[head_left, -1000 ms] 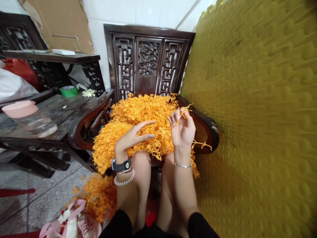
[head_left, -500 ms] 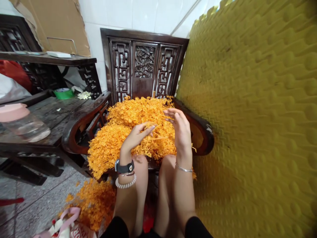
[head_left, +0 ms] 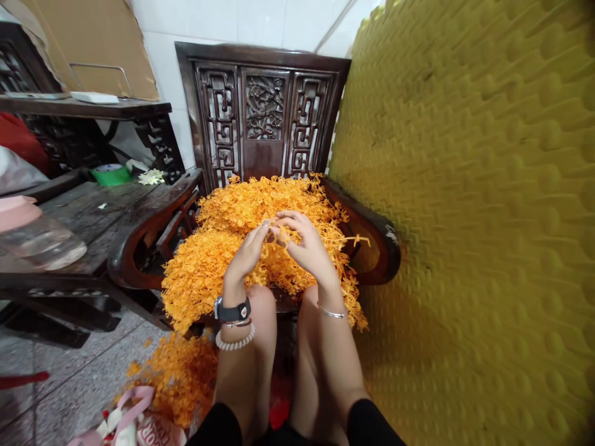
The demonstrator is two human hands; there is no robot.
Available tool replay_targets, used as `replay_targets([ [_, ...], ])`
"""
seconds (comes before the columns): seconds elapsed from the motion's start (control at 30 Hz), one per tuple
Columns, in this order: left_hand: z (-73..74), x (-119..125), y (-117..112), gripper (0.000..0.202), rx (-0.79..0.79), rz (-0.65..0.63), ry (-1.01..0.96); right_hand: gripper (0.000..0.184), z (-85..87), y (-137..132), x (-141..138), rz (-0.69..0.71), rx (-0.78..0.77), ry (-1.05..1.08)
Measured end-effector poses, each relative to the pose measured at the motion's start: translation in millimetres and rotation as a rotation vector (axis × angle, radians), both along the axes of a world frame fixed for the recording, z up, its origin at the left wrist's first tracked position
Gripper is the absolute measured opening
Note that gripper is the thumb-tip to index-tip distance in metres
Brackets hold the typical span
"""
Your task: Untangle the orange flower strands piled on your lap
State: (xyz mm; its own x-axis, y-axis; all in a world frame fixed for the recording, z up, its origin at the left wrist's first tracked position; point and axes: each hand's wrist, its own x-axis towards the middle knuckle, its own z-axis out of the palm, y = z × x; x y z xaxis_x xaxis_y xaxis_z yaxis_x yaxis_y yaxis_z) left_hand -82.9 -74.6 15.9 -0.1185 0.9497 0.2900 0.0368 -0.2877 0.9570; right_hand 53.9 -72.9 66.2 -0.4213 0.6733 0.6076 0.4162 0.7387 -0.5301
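Observation:
A large heap of orange plastic-looking flower sprigs [head_left: 199, 272] covers the seat of a dark carved wooden chair [head_left: 263, 155]. Over the middle of the heap, my left hand [head_left: 246, 254] and my right hand [head_left: 309, 248] meet at the fingertips. Between them shows a small orange sprig [head_left: 289, 235], pinched by the left fingers and with the curled fingers of the right around it. Part of this sprig is hidden behind the fingers. A thin branched stem [head_left: 356, 239] pokes out of the heap to the right of my right hand.
On the left, a dark wooden table [head_left: 125, 201] bears a pink-lidded bottle [head_left: 41, 241] and green tape [head_left: 111, 175]. A yellow foam mat [head_left: 465, 217] stands upright along the right. More orange pieces [head_left: 181, 375] and a pink-handled bag [head_left: 153, 430] lie on the floor.
My right hand has moved left and turned inward from the heap's right side, its spread fingers now closing at the left fingertips. The left hand has shifted slightly. The view has moved a little.

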Motion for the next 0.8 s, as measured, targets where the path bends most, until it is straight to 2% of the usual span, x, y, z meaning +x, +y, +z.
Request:
replay_targets([
  [0.1, 4.8, 6, 4, 0.029, 0.100, 0.026, -0.082, 0.025, -0.8, 1, -5, -0.085, 0.017, 0.080],
  [0.2, 10.2, 8, 8, 0.026, 0.175, 0.065, -0.209, 0.030, 0.3, 1, -4, -0.094, -0.057, 0.186],
  [0.33, 14.7, 5, 7, 0.026, 0.166, 0.147, -0.468, 0.037, 3.9, -1, 3, 0.055, -0.248, 0.296],
  [0.43, 19.4, 5, 2, 0.025, 0.183, 0.186, -0.587, 0.040, 7.0, -4, 2, 0.152, -0.262, 0.332],
  [0.6, 26.7, 11, -8, 0.026, 0.195, 0.216, -0.685, 0.041, 14.2, -15, -3, 0.195, -0.257, 0.408],
  [0.8, 18.0, 16, -15, 0.028, 0.283, 0.187, -0.632, 0.040, 21.1, -29, 1, 0.182, -0.278, 0.381],
])
